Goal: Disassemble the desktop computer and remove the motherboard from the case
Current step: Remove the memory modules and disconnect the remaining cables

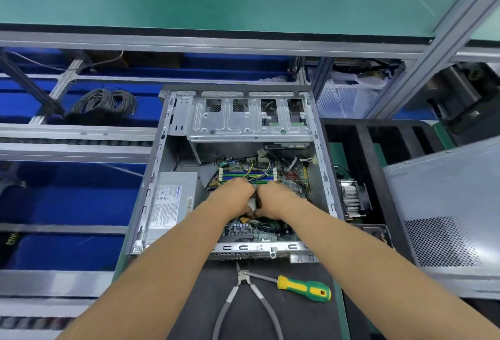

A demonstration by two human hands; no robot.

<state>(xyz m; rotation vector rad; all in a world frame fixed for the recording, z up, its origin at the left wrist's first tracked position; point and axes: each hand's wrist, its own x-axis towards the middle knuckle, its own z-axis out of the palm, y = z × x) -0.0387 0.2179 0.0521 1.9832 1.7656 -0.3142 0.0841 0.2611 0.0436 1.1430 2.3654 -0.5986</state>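
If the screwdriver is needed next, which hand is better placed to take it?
Probably the right hand: the screwdriver lies under the right forearm, handle pointing right. The left hand would cross over.

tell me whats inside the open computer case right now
Inside the case: a green motherboard with wires, a grey power supply beside it, a metal drive cage at the far end. Both hands cover the board's middle, hiding what they hold.
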